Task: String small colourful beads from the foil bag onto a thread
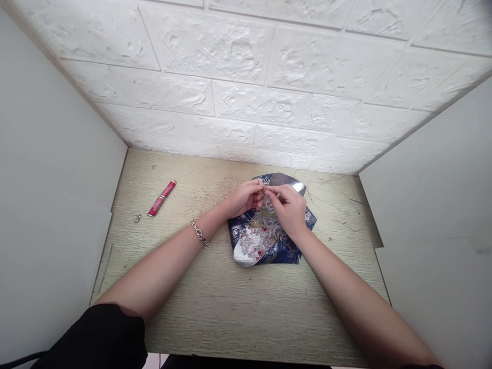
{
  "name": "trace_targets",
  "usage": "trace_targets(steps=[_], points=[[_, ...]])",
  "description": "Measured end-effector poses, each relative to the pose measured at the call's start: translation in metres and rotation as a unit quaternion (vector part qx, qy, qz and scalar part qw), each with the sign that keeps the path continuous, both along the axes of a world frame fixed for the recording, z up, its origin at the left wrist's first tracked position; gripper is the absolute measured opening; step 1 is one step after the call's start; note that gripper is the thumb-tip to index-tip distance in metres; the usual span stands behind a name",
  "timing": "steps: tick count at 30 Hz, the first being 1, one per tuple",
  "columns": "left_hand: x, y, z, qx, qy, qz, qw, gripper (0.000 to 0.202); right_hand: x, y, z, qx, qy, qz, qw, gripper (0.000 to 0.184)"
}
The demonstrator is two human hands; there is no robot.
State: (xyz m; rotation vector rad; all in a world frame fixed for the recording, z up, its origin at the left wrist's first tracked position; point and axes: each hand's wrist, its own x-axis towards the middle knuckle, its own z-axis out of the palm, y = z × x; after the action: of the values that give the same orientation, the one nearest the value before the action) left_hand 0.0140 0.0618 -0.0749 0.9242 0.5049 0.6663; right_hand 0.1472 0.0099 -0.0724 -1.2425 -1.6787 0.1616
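My left hand [249, 199] and my right hand [286, 207] meet fingertip to fingertip. Both are closed in a pinch, and what sits between the fingers is too small to make out. Right below them lies a blue patterned foil sheet [282, 253] with a silvery inside, folded at its edges like an opened wrapper. Many small coloured beads [258, 238], mostly pale with a few red ones, are heaped on it. My hands cover part of the beads and of the foil.
On the left of the wooden table [246, 307] lies a red tube-shaped item [162, 199]. Small shiny metal bits [137, 218] are near it. Thin threads or wires [346, 200] lie loose at right. A white brick-pattern wall [246, 92] and side panels enclose the table.
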Motion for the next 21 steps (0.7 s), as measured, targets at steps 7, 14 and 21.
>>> trace_targets(steps=[7,14,21], points=[[0.0009,-0.0021,0.0024,0.005,0.018,0.014,1.000,0.017,-0.0005,0.0016,-0.0006,-0.007,-0.006,0.000,1.000,0.014],[-0.0010,-0.0007,0.0009,0.032,0.024,0.002,0.999,0.020,0.0001,0.0014,0.0005,-0.025,0.012,-0.013,1.000,0.012],[-0.0022,0.0004,0.0027,0.022,0.031,0.000,0.999,0.022,0.0017,0.0024,-0.0016,-0.016,0.024,0.005,1.000,0.012]])
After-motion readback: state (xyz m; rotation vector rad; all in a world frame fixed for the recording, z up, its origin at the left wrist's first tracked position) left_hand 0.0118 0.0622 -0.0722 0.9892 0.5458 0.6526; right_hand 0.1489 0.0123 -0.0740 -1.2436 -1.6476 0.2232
